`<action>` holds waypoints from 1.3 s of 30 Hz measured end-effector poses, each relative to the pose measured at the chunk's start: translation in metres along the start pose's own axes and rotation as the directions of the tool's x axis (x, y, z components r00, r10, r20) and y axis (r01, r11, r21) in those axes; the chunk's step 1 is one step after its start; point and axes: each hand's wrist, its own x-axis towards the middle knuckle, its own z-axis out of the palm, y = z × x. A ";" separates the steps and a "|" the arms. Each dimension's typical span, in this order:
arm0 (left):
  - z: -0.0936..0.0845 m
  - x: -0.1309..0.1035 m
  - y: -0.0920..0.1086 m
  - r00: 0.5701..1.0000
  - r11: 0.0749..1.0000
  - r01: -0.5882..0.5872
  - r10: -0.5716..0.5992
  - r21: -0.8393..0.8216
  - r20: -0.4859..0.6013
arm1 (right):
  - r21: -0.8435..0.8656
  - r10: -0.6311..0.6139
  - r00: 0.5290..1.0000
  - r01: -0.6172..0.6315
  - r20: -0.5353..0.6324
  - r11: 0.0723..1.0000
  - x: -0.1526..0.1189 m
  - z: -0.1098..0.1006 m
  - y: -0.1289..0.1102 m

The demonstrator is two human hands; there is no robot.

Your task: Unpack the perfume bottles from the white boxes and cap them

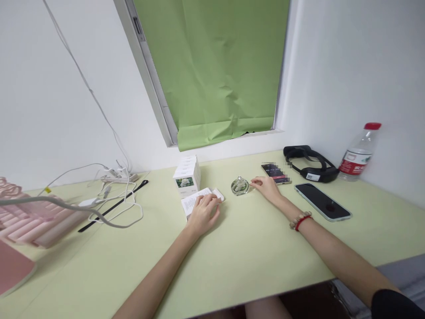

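A round clear glass bottle [240, 186], like a perfume bottle, stands on the pale green table with a white-flower picture showing in it. Close against its right side are the pinched fingertips of my right hand [265, 188]; whether they touch the glass or hold something small, I cannot tell. My left hand [204, 213] is bent over a white printed box [195, 200] lying on its side, covering its near part. A small white flap [218, 194] sticks out at the box's right end. Just behind it, several white boxes with a flower picture [187, 179] stand in a row.
A dark phone [274, 173] lies behind my right hand, another phone [322, 201] to its right. Farther right are a black headset [312, 166] and a red-capped water bottle [357, 155]. Tangled white cables [133, 208], a black strap [113, 207] and pink items [36, 221] occupy the left.
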 end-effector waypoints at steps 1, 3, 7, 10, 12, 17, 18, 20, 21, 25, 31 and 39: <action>0.000 0.000 0.000 1.000 1.000 -0.001 0.001 0.000 0.000 | -0.033 -0.013 1.000 0.014 0.019 0.999 0.000 0.000 -0.001; 0.000 0.000 0.000 1.000 1.000 -0.002 0.002 0.000 0.003 | -0.101 -0.044 0.998 0.049 0.046 0.994 -0.001 0.000 -0.001; 0.000 0.000 0.000 1.000 1.000 -0.001 0.001 0.000 0.009 | -0.180 -0.065 0.994 0.080 0.086 0.980 -0.003 -0.001 -0.002; 0.000 0.000 0.000 1.000 1.000 -0.004 0.004 0.002 0.006 | -0.192 -0.015 0.996 0.033 0.090 0.981 -0.004 -0.002 -0.003; 0.001 0.000 0.000 1.000 1.000 -0.005 0.004 0.002 0.006 | -0.197 0.027 0.996 -0.009 0.085 0.980 -0.004 -0.004 -0.005; 0.001 0.000 0.000 1.000 1.000 0.002 -0.002 0.018 0.013 | -0.257 0.091 0.994 -0.071 0.067 0.964 -0.004 -0.007 -0.010; 0.002 0.000 0.000 1.000 0.999 0.014 -0.015 0.034 0.009 | -0.268 0.093 0.994 -0.073 0.064 0.961 -0.004 -0.007 -0.011; 0.004 0.000 0.000 0.997 0.993 0.074 -0.073 0.088 -0.016 | -0.283 0.084 0.995 -0.065 0.055 0.957 -0.004 -0.007 -0.010; 0.006 0.000 -0.001 0.993 0.985 0.119 -0.115 0.122 -0.037 | -0.290 0.077 0.996 -0.059 0.053 0.955 -0.004 -0.007 -0.010; 0.012 -0.003 -0.008 0.954 0.929 0.295 -0.273 0.223 -0.122 | -0.299 0.042 0.998 -0.026 0.048 0.954 -0.007 -0.006 -0.010; 0.008 -0.006 -0.015 0.934 0.903 0.358 -0.351 0.239 -0.070 | -0.120 -0.080 0.958 0.048 -0.277 0.992 -0.012 -0.009 -0.033; 0.003 -0.003 -0.002 0.947 0.936 0.314 -0.297 0.161 -0.123 | 0.041 -0.329 0.943 0.327 0.049 0.944 -0.046 0.020 -0.086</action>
